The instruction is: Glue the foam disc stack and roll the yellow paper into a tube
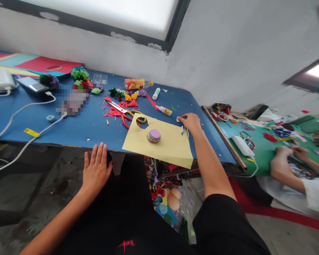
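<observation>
My left hand (96,169) lies flat on my thigh in front of the table edge, fingers stretched out and holding nothing. At the right side of the table, my right hand (191,122) pinches a small white piece, perhaps an eraser (178,119), between thumb and fingertips. Beneath that wrist are a short blue pencil-like stick (182,130) and a thin metal tool partly hidden. A yellow paper sheet (172,143) with a round hole cut near its upper left hangs slightly over the edge. On it sits a stack of round paper discs (154,135), lilac on top.
Scissors (119,108) lie among red paper scraps (113,111). Behind are a glue bottle (165,111), glue stick (156,93), drink bottle (138,84) and crumpled paper flowers (79,73). White cables (29,104) cross the left side. A co-worker's hands (287,156) are at the green table.
</observation>
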`<act>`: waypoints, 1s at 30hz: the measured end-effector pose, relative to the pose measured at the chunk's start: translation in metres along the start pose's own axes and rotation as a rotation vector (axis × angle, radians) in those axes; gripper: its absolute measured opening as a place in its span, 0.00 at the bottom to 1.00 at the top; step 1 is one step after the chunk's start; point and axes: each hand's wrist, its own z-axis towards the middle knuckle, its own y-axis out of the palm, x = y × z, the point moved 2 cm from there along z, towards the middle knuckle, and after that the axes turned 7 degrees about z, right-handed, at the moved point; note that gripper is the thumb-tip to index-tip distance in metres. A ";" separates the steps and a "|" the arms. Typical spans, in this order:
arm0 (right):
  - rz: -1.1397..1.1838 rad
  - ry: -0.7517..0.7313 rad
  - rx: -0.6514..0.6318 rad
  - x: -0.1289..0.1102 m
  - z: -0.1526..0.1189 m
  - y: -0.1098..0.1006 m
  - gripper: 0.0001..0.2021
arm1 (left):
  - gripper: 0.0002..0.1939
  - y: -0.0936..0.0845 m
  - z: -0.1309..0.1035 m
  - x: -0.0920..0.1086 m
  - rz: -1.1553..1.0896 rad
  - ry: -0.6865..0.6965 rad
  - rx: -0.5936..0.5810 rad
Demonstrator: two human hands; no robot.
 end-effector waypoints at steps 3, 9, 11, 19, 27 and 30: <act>0.008 -0.027 -0.002 -0.011 0.004 0.007 0.13 | 0.40 0.000 0.008 0.004 0.010 -0.004 0.003; 0.074 -0.115 0.054 -0.026 -0.006 -0.003 0.13 | 0.36 -0.003 0.021 0.008 -0.018 -0.029 -0.028; 0.121 -0.164 0.087 -0.032 -0.017 -0.011 0.14 | 0.31 -0.008 0.027 0.005 -0.079 -0.025 -0.040; 0.352 -0.466 -0.011 -0.069 -0.100 -0.013 0.14 | 0.14 -0.033 0.012 0.004 -0.981 -0.102 -0.014; 0.553 -0.615 0.085 -0.087 -0.203 -0.001 0.07 | 0.16 -0.004 -0.027 0.007 -1.434 -0.647 -0.311; 0.640 -0.628 0.081 -0.095 -0.239 0.012 0.07 | 0.21 -0.005 -0.021 0.011 -1.654 -0.745 -0.350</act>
